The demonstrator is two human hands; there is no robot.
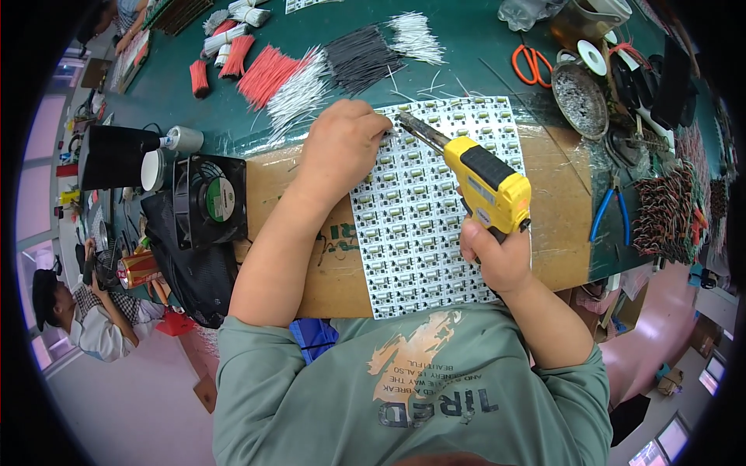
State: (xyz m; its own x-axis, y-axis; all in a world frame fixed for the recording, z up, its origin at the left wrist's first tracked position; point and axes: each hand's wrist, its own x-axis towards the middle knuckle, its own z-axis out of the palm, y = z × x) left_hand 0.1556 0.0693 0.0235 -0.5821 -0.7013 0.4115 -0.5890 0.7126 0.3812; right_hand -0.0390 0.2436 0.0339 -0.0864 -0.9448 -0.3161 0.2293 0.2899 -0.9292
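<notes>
Gripping the yellow soldering gun (488,177), my right hand (501,260) has its fingers wrapped around the handle. My left hand (343,147) is at the far left corner of the white sheet of circuit boards (423,225), fingers bunched in a pinch; whether anything sits between them, I cannot tell. The sheet lies over a brown panel (561,186) at the near edge of the table (475,39). The gun's tip points just beside my left fingertips.

Assessment: gun probably rigid, moderately heavy, possibly hot at the tip; hold by the handle only. Sheet probably light and stiff, its components fragile; lift by opposite outer edges.
</notes>
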